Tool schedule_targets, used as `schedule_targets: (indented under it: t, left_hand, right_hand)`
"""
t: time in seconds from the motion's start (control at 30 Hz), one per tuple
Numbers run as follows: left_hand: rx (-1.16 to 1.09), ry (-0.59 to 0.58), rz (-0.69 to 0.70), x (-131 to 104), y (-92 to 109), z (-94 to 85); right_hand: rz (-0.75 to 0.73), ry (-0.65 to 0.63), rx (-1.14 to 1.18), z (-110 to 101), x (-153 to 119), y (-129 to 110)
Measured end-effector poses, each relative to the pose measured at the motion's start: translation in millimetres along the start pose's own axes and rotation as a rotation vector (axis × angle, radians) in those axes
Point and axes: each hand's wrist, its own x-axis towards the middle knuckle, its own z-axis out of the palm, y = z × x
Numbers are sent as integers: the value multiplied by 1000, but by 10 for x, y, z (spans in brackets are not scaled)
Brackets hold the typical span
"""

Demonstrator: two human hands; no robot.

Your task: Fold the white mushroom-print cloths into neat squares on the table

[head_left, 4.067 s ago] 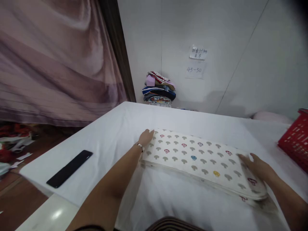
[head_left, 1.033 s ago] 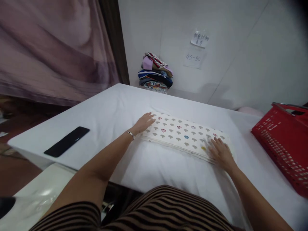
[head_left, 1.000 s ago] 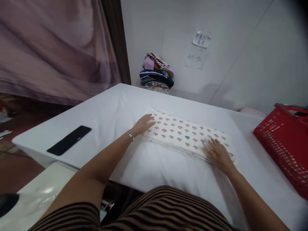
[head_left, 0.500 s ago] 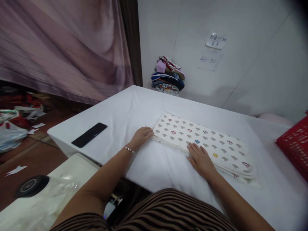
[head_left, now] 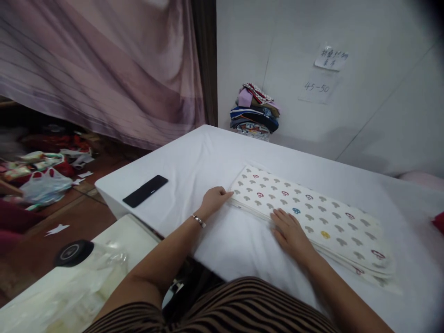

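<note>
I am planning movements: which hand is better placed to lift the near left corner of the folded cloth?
Probably the left hand: it is right at that corner of the folded cloth, while the right hand rests farther right, along the near edge.

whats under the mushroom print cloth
The folded mushroom-print cloth lies on the white table covering; the patch directly beneath is hidden, so anything there can't be seen.

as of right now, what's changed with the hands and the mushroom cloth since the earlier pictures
The right hand has let go of the right end of the mushroom-print cloth and moved left to its near edge. The left hand has moved from the far left corner to the near left corner. The cloth stays folded; the black slab and clothes pile stay put.
</note>
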Motion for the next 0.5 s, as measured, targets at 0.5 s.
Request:
schedule_targets:
  t: [0.5]
  left_hand:
    - [96,-161,-138,80,130,-58]
  right_hand:
    - [0,34,-22,45,-23,-39]
